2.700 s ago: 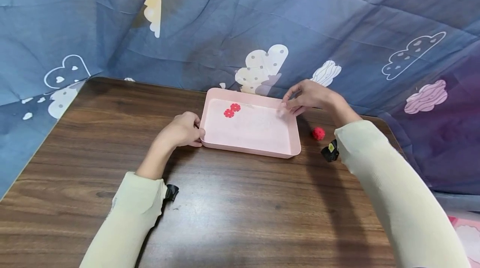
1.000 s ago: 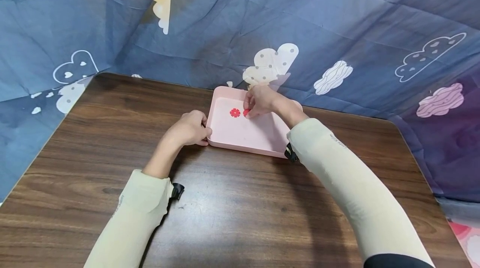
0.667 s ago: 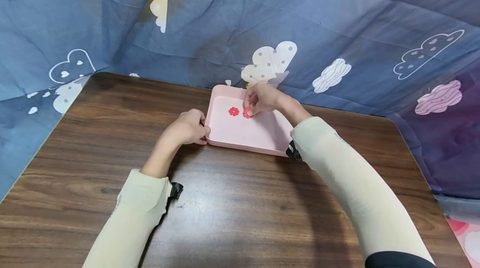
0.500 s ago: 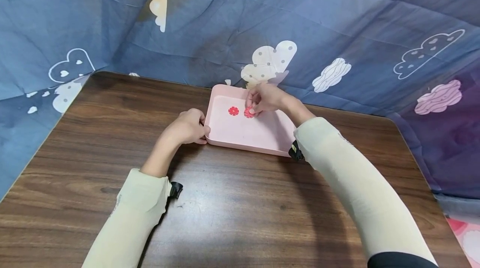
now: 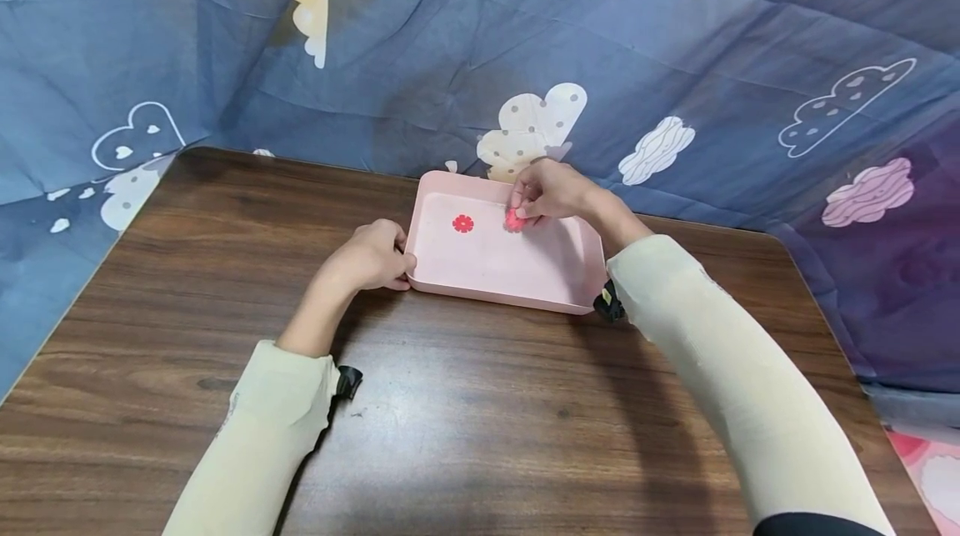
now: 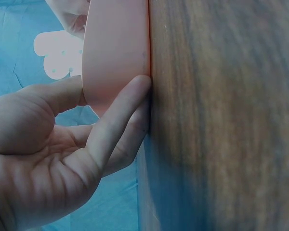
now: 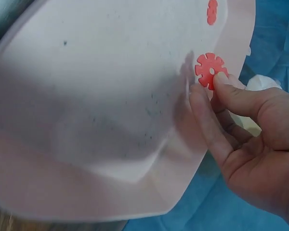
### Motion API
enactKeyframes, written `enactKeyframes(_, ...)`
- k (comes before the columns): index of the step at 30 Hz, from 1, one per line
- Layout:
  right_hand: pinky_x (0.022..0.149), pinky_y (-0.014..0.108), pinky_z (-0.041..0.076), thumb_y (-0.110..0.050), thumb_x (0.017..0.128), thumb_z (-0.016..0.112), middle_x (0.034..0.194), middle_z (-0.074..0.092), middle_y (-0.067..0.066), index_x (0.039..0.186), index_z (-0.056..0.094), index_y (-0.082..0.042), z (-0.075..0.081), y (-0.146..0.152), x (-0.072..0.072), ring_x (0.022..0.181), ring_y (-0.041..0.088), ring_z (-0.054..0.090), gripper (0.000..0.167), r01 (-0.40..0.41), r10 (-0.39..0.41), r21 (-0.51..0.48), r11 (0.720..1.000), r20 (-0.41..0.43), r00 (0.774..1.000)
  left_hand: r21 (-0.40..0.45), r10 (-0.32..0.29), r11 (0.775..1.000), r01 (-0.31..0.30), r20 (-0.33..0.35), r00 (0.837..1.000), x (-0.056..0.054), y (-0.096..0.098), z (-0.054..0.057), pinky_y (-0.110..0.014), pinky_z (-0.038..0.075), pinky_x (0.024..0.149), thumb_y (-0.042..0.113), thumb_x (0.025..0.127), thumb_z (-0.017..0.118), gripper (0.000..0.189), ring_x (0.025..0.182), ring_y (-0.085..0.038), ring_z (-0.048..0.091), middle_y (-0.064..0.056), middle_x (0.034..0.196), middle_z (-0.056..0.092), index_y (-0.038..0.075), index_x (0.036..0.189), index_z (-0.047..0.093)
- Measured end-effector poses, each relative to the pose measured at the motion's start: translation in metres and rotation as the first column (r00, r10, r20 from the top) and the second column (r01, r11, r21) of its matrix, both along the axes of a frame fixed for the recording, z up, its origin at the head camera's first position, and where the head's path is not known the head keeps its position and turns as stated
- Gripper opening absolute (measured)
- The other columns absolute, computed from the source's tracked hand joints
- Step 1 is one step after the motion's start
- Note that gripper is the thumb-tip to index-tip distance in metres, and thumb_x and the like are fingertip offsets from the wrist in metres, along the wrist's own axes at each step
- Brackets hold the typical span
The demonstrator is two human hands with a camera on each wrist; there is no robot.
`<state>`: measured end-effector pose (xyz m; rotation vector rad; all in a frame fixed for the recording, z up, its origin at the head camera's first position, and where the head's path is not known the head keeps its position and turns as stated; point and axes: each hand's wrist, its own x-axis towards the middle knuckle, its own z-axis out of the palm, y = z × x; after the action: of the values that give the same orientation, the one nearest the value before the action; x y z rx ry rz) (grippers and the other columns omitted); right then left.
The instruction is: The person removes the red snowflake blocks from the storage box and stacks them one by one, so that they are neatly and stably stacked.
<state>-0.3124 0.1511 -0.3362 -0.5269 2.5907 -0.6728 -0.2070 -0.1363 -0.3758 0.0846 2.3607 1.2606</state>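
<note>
A shallow pink tray (image 5: 498,300) sits on the wooden table. At its near-left corner my left hand (image 5: 377,257) grips the wall, thumb at the rim and fingers against the outer side. My right hand (image 5: 552,190) pinches a red notched plastic disc (image 7: 211,67) between thumb and fingers, over the back part of the tray. The disc has a small hole in its centre and faces the right wrist view. Left of it, another red notched disc (image 5: 462,223) lies flat on the tray floor.
The dark wooden table (image 5: 450,436) extends around the tray. Behind it hangs a blue curtain (image 5: 420,44) printed with clouds. A black wrist strap piece (image 5: 609,303) on the right arm overlaps the tray's near-right corner in the head view.
My right hand came in over the tray, took one of the two red discs lying there and moved it right, away from the other. The red ball seen earlier is out of sight; my left hand stayed.
</note>
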Motion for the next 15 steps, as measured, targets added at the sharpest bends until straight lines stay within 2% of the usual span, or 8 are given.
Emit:
enactKeyframes(6, 0.072, 0.039, 0.073, 0.004, 0.095, 0.077, 0.082, 0.068, 0.010, 0.096, 0.073, 0.002, 0.007, 0.015, 0.002, 0.071, 0.016, 0.075, 0.005, 0.050, -0.051, 0.004, 0.999, 0.005, 0.999, 0.016, 0.007, 1.000, -0.007, 0.007, 1.000, 0.000, 0.001, 0.000, -0.026, 0.072, 0.077, -0.004, 0.095, 0.054, 0.016, 0.074, -0.014, 0.075, -0.025, 0.108, 0.067, -0.011, 0.109, 0.059)
enactKeyframes(11, 0.073, 0.041, 0.073, 0.002, 0.096, 0.076, 0.084, 0.072, 0.012, 0.100, 0.072, 0.002, 0.012, 0.027, 0.006, 0.072, 0.018, 0.076, 0.005, 0.092, -0.092, 0.010, 0.996, 0.022, 0.996, 0.020, 0.004, 1.000, -0.004, 0.008, 1.000, 0.001, 0.001, 0.000, -0.026, 0.072, 0.077, -0.004, 0.095, 0.054, 0.017, 0.075, -0.014, 0.075, -0.025, 0.107, 0.066, -0.011, 0.110, 0.059)
enactKeyframes(15, 0.072, 0.041, 0.073, 0.002, 0.096, 0.076, 0.087, 0.076, 0.016, 0.100, 0.072, 0.001, 0.017, 0.037, 0.008, 0.073, 0.019, 0.077, 0.005, 0.121, -0.121, -0.007, 0.993, 0.040, 0.992, 0.023, -0.001, 1.000, 0.001, 0.003, 1.000, 0.002, 0.001, 0.002, -0.025, 0.072, 0.077, -0.004, 0.096, 0.055, 0.012, 0.075, -0.014, 0.075, -0.024, 0.105, 0.067, -0.009, 0.105, 0.060)
